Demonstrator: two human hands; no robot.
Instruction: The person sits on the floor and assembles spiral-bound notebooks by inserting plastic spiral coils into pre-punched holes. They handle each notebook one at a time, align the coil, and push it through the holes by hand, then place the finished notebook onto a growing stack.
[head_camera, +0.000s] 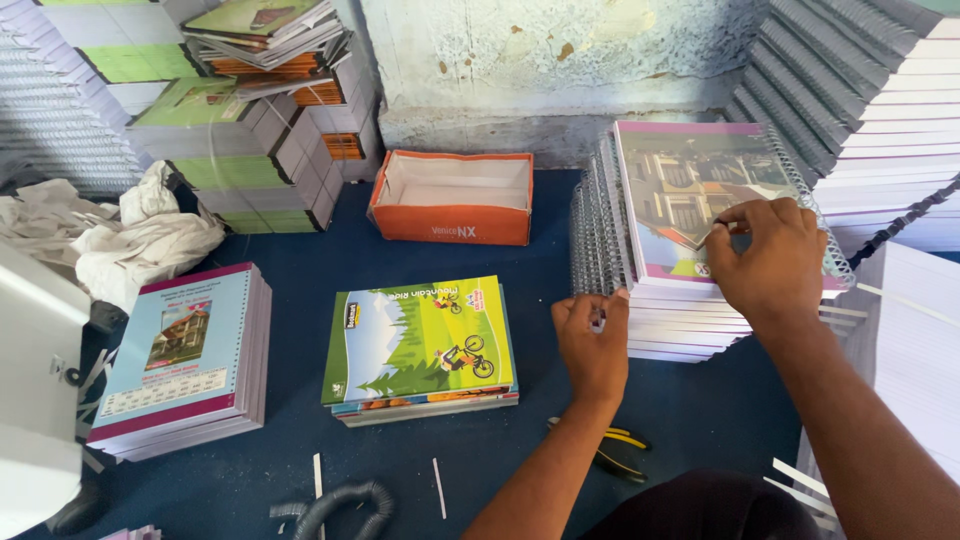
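Two hands work one spiral-bound notebook (690, 190) atop the stack right of centre: the right hand (765, 255) pinches its cover, the left hand (592, 335) grips its wire edge. Many bound stacks surround; unbound pads (185, 360) wait lower left, so binding seems midway.

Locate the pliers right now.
Head view, lower centre-right: the pliers lie on the blue mat, partly under the left forearm, just right of the green notebook stack.
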